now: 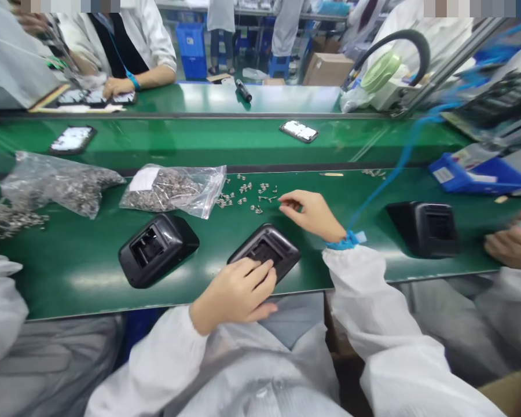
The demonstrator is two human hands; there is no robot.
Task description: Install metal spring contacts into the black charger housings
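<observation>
My left hand (237, 289) lies over the near side of a black plastic housing (282, 246), its fingertips at the rectangular recess and its thumb apart near the table edge. Above and to the right, my right hand (310, 214), with a blue strap on the wrist, has thumb and fingers drawn together close to loose small metal clips (243, 188). Whether a clip is between those fingertips is hidden. A second black housing (158, 249), its recess facing up, sits to the left of my left hand.
Two clear bags of metal pieces (169, 188) (69, 182) lie left, beside a loose pile (8, 220). Another black housing (425, 229) and a blue bin (477, 174) stand right. A blue cord (399, 168) runs from my wrist. Co-workers' hands (118, 87) (514, 243) are nearby.
</observation>
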